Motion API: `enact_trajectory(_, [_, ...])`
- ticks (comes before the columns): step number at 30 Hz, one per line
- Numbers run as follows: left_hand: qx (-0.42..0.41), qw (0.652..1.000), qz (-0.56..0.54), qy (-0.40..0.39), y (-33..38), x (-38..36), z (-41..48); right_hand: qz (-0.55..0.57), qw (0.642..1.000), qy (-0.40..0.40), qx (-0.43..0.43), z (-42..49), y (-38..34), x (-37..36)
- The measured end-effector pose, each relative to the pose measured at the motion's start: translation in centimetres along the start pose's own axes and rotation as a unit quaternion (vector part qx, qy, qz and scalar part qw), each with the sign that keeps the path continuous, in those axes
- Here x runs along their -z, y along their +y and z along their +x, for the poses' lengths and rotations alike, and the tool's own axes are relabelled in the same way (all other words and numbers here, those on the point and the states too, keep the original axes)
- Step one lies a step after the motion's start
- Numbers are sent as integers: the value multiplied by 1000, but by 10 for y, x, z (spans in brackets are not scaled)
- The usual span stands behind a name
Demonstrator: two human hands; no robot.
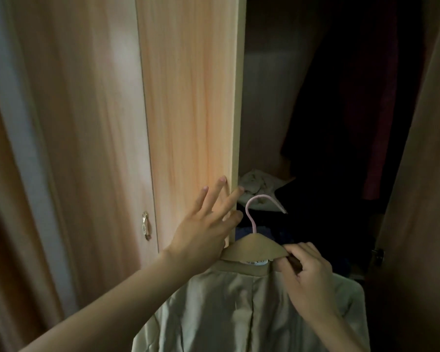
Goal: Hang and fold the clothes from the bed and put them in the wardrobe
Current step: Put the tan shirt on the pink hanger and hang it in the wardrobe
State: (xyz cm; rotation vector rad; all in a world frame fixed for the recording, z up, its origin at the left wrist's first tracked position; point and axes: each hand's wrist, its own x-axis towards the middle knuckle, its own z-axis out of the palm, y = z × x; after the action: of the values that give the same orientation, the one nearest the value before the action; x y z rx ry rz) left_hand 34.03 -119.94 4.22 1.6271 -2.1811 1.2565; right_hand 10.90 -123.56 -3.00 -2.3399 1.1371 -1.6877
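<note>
Shirt (226, 313) on hanger (254, 246), right hand (308, 278) gripping; left hand (203, 229) spread on wardrobe door (188, 97); clothes (257, 185) inside

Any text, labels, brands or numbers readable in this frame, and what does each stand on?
White neck label in the collar of the beige garment: dark print, too blurred to read.
No text shows on the hanger or the wardrobe door.

You're facing a pale wood-grain wardrobe door (188, 97) at 12 o'clock, warmly lit; a small metal handle (145, 226) sits at 8 o'clock, and the wardrobe interior (264, 97) at 2 o'clock is dark.
</note>
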Motion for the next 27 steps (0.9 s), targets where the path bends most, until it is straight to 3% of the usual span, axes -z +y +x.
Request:
enact_trajectory(13, [114,992,32,-37,-75,53,-166,40,997,-32,52,-40,-111,-42])
enact_trajectory(27, [316,944,-66,-75,-132,61,-236,90,991,-66,76,-32,-163,-70])
